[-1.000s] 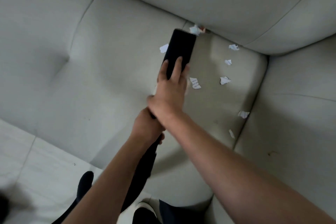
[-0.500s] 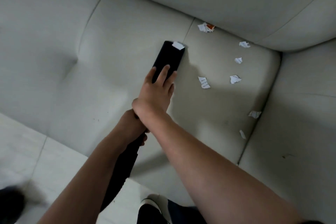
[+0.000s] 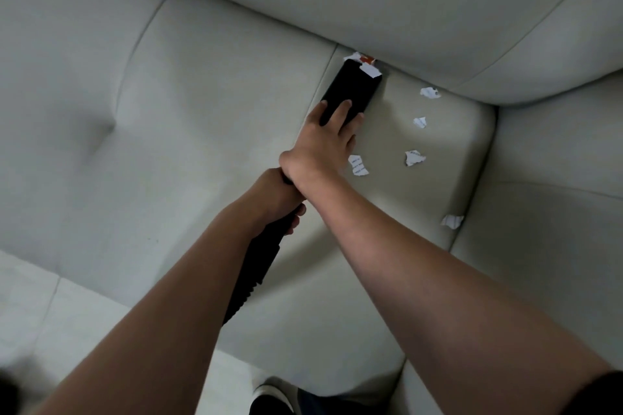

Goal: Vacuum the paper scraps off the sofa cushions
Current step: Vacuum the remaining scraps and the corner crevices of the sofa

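Clamped the left hand (image 3: 273, 192) round the ribbed handle (image 3: 256, 266) of the black vacuum (image 3: 350, 91). Laid the right hand (image 3: 323, 145) flat along its top with straight, spread fingers, pressing rather than clutching. Held the hard, boxy nozzle end in the crease below the back cushion (image 3: 404, 10), touching a white scrap (image 3: 369, 70) and an orange-marked scrap (image 3: 366, 60).

Judged the job partway done at best. Counted five more paper scraps (image 3: 429, 93) loose on the seat cushion (image 3: 387, 212), among them a printed piece (image 3: 358, 165) just beside the right wrist and a crumpled scrap (image 3: 452, 221) at the side seam.

Noted smooth, leather-like pale upholstery, softly padded. Noted thin, torn-edged paper.
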